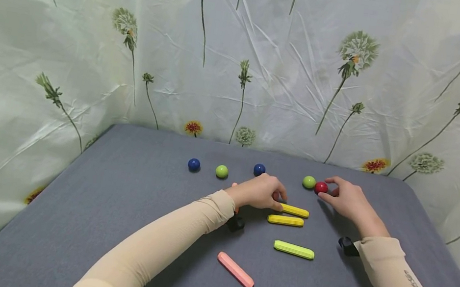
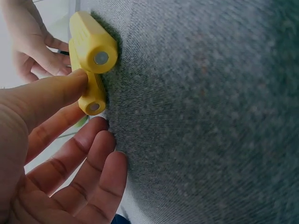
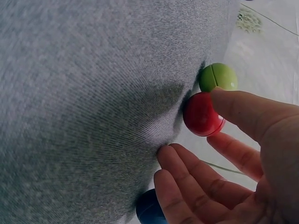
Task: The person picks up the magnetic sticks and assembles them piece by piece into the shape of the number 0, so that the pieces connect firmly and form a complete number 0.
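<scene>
With thumb and index finger, my left hand point(image 1: 258, 191) pinches the left end of the farther yellow ribbed stick point(image 1: 295, 211). A second yellow stick point(image 1: 285, 220) lies just nearer, apart from the fingers. In the left wrist view both yellow sticks show a silver disc in the end. My right hand point(image 1: 348, 200) holds a red ball point(image 1: 320, 188) between thumb and index finger, the other fingers loosely bent. Close against the red ball on its left sits a green ball point(image 1: 309, 182). A dark blue ball point(image 3: 150, 207) shows beside the right fingers in the right wrist view.
On the grey cloth-covered table point(image 1: 110, 225) lie a lime stick point(image 1: 293, 249) and a pink stick point(image 1: 235, 271) nearer the front. Another pinkish stick is mostly hidden under the left wrist. At the back are blue balls point(image 1: 194, 164) and a green ball point(image 1: 222, 171). A flowered curtain point(image 1: 245, 41) hangs behind.
</scene>
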The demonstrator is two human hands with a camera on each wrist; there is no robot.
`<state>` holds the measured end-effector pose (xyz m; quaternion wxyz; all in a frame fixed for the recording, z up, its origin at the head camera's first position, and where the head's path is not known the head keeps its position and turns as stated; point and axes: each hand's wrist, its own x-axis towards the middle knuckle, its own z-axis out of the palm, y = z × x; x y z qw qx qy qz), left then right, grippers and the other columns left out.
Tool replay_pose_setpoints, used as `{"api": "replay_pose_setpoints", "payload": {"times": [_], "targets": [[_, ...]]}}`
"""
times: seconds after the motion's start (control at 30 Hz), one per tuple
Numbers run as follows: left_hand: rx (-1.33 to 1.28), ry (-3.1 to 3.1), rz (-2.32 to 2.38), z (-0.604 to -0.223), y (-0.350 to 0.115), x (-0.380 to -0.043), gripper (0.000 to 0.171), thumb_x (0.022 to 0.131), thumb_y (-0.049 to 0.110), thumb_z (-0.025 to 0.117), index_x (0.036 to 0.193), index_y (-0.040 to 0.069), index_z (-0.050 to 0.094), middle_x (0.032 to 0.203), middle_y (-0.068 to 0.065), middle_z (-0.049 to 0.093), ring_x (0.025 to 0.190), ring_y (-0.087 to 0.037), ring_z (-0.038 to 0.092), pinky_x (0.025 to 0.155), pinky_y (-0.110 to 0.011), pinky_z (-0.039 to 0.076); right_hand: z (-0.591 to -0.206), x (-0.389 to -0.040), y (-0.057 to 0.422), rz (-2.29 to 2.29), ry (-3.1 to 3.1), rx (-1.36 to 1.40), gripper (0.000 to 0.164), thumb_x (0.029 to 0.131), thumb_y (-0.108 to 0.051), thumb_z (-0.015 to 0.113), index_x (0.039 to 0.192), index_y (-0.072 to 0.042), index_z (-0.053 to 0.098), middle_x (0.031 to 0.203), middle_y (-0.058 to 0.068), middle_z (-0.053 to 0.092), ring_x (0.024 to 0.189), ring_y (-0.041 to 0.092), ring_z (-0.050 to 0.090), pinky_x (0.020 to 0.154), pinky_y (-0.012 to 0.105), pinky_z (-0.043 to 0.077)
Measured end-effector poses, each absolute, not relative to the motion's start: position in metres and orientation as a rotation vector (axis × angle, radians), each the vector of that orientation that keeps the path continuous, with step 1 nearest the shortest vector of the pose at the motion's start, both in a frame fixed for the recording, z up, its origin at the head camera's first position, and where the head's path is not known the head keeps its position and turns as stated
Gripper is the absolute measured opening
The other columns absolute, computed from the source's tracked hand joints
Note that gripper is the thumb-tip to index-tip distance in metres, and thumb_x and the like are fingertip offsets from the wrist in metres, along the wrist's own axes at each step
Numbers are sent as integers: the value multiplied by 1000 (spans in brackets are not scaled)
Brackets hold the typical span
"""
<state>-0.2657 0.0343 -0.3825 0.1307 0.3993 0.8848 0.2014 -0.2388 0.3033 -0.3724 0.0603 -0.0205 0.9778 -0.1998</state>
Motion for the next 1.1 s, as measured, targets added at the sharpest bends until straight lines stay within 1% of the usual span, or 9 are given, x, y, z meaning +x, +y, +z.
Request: {"api": "replay_pose_setpoints", "payload": {"times": [0.13, 0.27, 0.43, 0.67, 0.8, 1.1], "targets": [[1182, 2565, 584, -384, 35, -267, 26, 100, 27, 80, 123, 14, 80, 108, -1, 79, 94, -9, 69, 81, -19, 53, -374, -240, 303, -600, 2966, -65, 59, 104, -30, 70, 147, 6, 53, 120, 32, 71, 101, 42, 70, 85, 55, 57], [1197, 2559, 586, -385, 37, -267, 25, 99, 27, 80, 120, 14, 82, 105, -1, 79, 89, -8, 66, 78, -18, 51, -374, -241, 302, -598, 2973, -65, 58, 104, -30, 70, 146, 6, 53, 118, 32, 72, 98, 40, 70, 85, 55, 57], [1188, 2554, 594, -384, 38, -267, 21, 99, 26, 80, 115, 13, 83, 98, 1, 76, 84, -7, 60, 74, -19, 47, -373, -242, 301, -590, 2977, -56, 57, 104, -30, 70, 145, 7, 54, 117, 32, 72, 93, 36, 70, 81, 51, 58], [1179, 2543, 613, -385, 38, -266, 15, 100, 24, 80, 108, 13, 84, 93, 2, 76, 81, -7, 59, 72, -18, 47, -374, -244, 302, -580, 2973, -53, 56, 104, -31, 70, 145, 6, 55, 118, 32, 71, 94, 37, 69, 77, 47, 57], [1177, 2534, 616, -386, 38, -266, 14, 100, 24, 79, 107, 13, 84, 91, 2, 75, 79, -7, 58, 71, -18, 46, -376, -246, 303, -581, 2974, -55, 55, 104, -30, 70, 143, 6, 56, 116, 31, 70, 91, 35, 68, 75, 45, 56], [1184, 2530, 627, -387, 38, -268, 12, 100, 23, 79, 104, 13, 84, 87, 4, 73, 77, -6, 56, 70, -18, 45, -377, -247, 303, -591, 2983, -90, 51, 103, -29, 71, 139, 5, 60, 113, 30, 71, 91, 34, 68, 74, 43, 56]]}}
